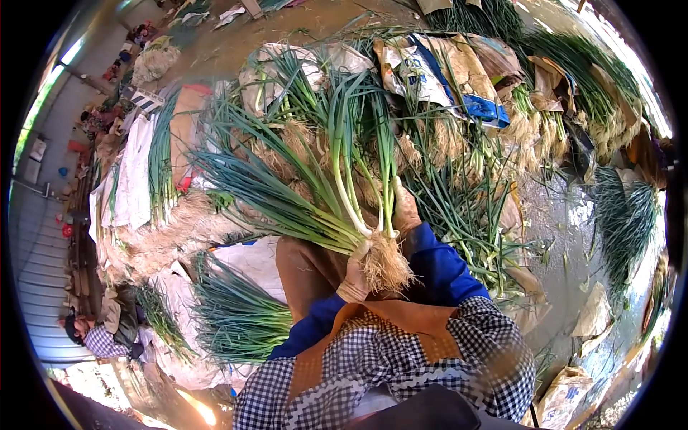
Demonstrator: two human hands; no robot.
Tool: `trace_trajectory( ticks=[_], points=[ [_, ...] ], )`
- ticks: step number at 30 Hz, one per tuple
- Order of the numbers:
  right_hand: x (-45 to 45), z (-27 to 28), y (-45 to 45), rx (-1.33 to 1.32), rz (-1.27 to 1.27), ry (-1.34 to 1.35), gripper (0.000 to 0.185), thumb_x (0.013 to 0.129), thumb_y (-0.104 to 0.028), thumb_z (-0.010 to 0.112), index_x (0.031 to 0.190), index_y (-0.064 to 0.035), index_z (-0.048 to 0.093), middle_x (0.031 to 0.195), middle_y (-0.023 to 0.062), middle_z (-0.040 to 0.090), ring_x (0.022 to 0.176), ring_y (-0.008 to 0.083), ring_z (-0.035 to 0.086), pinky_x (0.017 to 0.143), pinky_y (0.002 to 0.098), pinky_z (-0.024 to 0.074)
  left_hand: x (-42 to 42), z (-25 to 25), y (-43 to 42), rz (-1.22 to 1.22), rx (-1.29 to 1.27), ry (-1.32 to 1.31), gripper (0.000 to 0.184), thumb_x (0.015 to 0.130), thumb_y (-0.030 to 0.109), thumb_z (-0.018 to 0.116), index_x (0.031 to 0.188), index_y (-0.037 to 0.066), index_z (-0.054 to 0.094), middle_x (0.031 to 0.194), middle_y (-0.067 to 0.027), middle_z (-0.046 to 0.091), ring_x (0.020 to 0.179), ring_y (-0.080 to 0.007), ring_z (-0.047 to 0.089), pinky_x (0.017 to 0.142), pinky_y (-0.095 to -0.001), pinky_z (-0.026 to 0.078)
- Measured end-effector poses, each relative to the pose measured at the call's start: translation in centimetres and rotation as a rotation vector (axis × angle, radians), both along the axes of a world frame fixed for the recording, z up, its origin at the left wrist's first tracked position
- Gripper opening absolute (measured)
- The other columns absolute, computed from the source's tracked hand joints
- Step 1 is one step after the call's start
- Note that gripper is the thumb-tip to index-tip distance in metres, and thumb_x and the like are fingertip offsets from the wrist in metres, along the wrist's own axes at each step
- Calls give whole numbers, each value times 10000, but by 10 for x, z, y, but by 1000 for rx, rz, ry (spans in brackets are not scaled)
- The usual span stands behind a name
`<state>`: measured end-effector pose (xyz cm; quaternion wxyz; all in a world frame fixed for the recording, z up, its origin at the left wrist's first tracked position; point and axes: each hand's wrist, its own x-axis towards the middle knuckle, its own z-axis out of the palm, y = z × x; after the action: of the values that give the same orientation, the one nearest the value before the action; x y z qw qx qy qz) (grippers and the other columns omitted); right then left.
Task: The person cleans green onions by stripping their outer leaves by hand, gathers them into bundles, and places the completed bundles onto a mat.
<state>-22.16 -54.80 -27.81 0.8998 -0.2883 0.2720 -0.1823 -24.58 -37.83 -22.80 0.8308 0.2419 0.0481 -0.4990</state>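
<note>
My left hand [352, 281] is closed around the root end of a bunch of green onions [297, 208], whose long leaves fan out up and to the left. Pale, stringy roots [387, 266] hang beside its fingers, over my lap. My right hand [406, 208] is up against the white stems on the bunch's right side, its thumb along an upright stalk; its other fingers are partly hidden, but it appears to grip the stalks. Loose green onions [459, 208] lie in a heap just right of this hand.
Trimmed-looking green onions [240, 312] lie on white sacking at my left. Root-ended bundles [172, 222] and printed sacks [423, 72] line the left and far side. Another pile [623, 222] sits on wet floor [562, 222] at right. A person [100, 337] sits at the lower left.
</note>
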Motion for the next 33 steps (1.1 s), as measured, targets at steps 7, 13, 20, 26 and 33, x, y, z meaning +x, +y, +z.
trace_trajectory(
  ticks=[7, 13, 20, 26, 33],
  points=[
    [11, -15, 6, -69, -23, 66, 398, 931, -413, 402, 874, -68, 592, 683, 27, 546, 593, 118, 489, 539, 253, 421, -2, -9, -2, 52, -8, -30, 409, 852, 193, 551, 1160, -64, 471, 1067, -176, 575, 898, -239, 593, 794, -353, 504],
    [-38, -11, 23, -677, 94, 155, 360, 929, -335, 391, 834, -33, 562, 665, 55, 534, 600, 144, 508, 553, 286, 426, 1, -13, 3, -8, -38, 76, 358, 862, 213, 540, 1117, -34, 494, 1043, -176, 575, 892, -251, 593, 766, -372, 516],
    [-222, -77, -74, -1530, 945, 1332, 381, 896, -366, 461, 992, -17, 582, 852, 155, 628, 814, 335, 601, 740, 414, 464, 6, -7, 6, 18, -144, 157, 485, 858, 227, 527, 1240, -42, 395, 1145, -210, 522, 957, -289, 567, 826, -407, 494],
    [-75, 18, -11, -1110, 286, 63, 392, 916, -311, 459, 1132, 6, 541, 1002, 148, 622, 945, 221, 572, 853, 323, 424, 9, -10, 2, -12, -220, 142, 442, 864, 209, 500, 1209, -55, 421, 1149, -214, 520, 978, -282, 560, 830, -395, 493],
    [-126, 98, 0, -1165, 1000, 350, 413, 894, -404, 487, 932, -26, 650, 769, 160, 622, 726, 170, 569, 702, 307, 467, 25, -6, 9, 74, -272, 36, 378, 869, 244, 499, 1139, -20, 499, 997, -189, 581, 871, -267, 594, 736, -343, 527]
  ],
)
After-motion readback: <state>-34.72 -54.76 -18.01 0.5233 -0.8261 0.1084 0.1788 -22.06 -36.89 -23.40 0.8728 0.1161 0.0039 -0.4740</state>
